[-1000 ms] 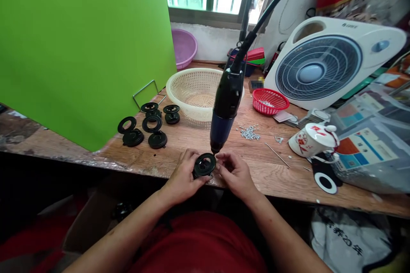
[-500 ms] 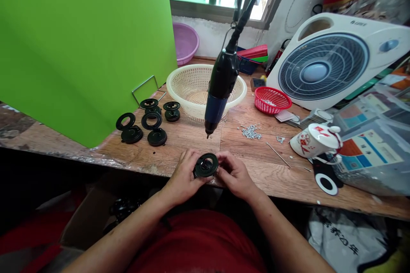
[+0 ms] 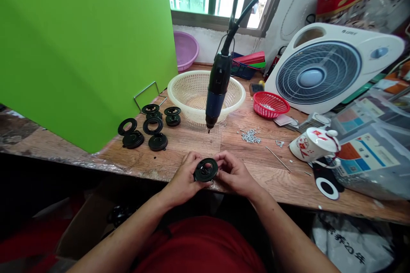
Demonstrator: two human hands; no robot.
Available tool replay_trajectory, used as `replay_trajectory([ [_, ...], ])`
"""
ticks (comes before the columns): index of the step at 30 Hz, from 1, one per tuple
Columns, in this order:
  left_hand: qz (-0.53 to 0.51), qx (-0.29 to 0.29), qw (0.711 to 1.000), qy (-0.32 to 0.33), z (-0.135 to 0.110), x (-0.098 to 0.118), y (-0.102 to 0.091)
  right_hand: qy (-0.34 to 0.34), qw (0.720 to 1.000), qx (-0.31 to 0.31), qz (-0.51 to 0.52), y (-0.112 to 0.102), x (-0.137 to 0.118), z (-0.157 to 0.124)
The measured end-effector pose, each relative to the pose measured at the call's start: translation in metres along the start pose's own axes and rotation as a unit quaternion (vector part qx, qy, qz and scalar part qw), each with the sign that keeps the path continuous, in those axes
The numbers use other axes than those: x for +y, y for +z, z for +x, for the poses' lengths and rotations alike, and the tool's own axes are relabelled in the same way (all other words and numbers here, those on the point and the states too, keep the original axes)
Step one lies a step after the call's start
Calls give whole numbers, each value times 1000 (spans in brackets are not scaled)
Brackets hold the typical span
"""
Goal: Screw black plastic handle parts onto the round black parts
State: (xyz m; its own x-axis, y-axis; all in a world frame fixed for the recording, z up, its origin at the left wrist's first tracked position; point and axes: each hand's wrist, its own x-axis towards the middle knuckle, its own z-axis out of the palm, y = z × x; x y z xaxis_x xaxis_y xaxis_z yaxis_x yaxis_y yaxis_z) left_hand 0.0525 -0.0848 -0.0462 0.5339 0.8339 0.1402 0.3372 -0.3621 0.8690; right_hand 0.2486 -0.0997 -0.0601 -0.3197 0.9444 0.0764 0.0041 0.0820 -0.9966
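Note:
Both of my hands grip one black round part [image 3: 205, 170] at the front edge of the wooden table [image 3: 198, 145]. My left hand [image 3: 185, 179] wraps its left side, fingers curled. My right hand [image 3: 235, 174] pinches its right side. A black and blue electric screwdriver [image 3: 217, 89] hangs on a cable above the table, its tip well clear of the part. Several more black round parts [image 3: 150, 126] lie to the left. A small heap of silver screws [image 3: 250, 136] lies to the right of the screwdriver tip.
A green board [image 3: 83, 47] stands at the left. A cream basket [image 3: 205, 94], a small red basket [image 3: 270, 103], a purple bowl [image 3: 185, 49] and a white box fan [image 3: 329, 66] are at the back. A white teapot [image 3: 312, 143] and plastic bags [image 3: 371, 145] sit at the right.
The hanging screwdriver has swung up and away from the black part, from touching it to hovering near the basket. My hands stay on the part.

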Motion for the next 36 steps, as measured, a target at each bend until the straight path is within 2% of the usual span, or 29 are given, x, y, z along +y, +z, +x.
replay_trajectory([
  [10,-11,-8,1000,-2,-2,2,0,0,999,-8,37,-3,5,-2],
  [16,-2,-2,1000,26,1,2,1,-40,998,-4,-51,1,6,-5],
  [19,-13,-3,998,59,3,4,2,-67,990,28,-123,4,10,-7],
  [21,-21,-16,998,65,3,7,2,-69,987,54,-137,3,10,-8],
  [24,-41,-6,998,55,-2,13,5,-62,990,94,-82,-4,-5,-3],
  [26,-112,9,994,11,-8,19,8,-98,986,132,-23,-9,-28,7],
  [28,-245,19,968,-61,-13,26,13,-163,976,144,27,-12,-58,23],
  [30,-400,37,906,-136,-16,34,17,-205,973,97,41,-12,-87,42],
  [32,-504,75,837,-198,-17,40,19,-213,975,61,23,-8,-109,61],
  [34,-538,120,793,-261,-16,44,19,-199,978,66,-10,-1,-119,74],
  [36,-532,161,772,-308,-16,44,15,-182,980,83,-23,9,-121,77],
])
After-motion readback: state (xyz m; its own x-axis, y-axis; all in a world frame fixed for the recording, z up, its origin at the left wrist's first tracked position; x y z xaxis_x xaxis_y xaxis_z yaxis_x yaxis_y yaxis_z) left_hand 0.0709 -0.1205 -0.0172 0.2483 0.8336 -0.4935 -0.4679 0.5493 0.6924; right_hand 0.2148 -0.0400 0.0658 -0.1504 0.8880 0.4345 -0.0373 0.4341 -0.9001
